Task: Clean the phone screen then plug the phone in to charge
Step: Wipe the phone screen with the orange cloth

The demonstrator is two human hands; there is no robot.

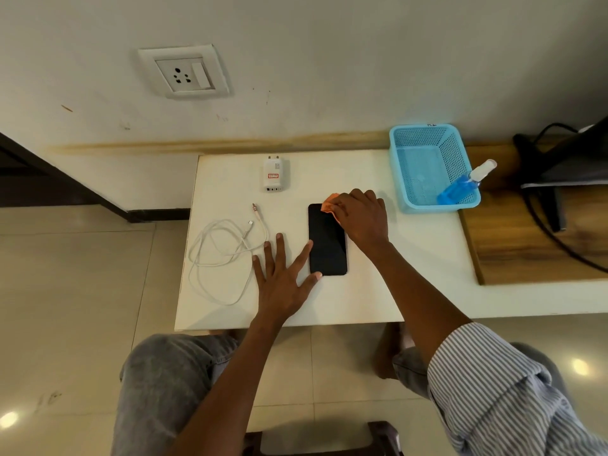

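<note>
A black phone [326,245] lies screen up on the white table [394,274]. My right hand [360,218] is closed on an orange cloth [328,204], pressing it against the phone's top right corner. My left hand [283,271] lies flat on the table with fingers spread, its thumb and forefinger touching the phone's left edge. A white charger adapter [274,175] rests on the table beyond the phone. A coiled white cable [223,255] lies to the left of my left hand. On the wall above, a white socket [184,72] has nothing plugged into it.
A light blue plastic basket [427,136] stands at the table's far right, with a blue spray bottle [464,187] leaning in it. A wooden surface [526,245] with black cables and a dark object lies to the right. My knees and a stool are under the table's near edge.
</note>
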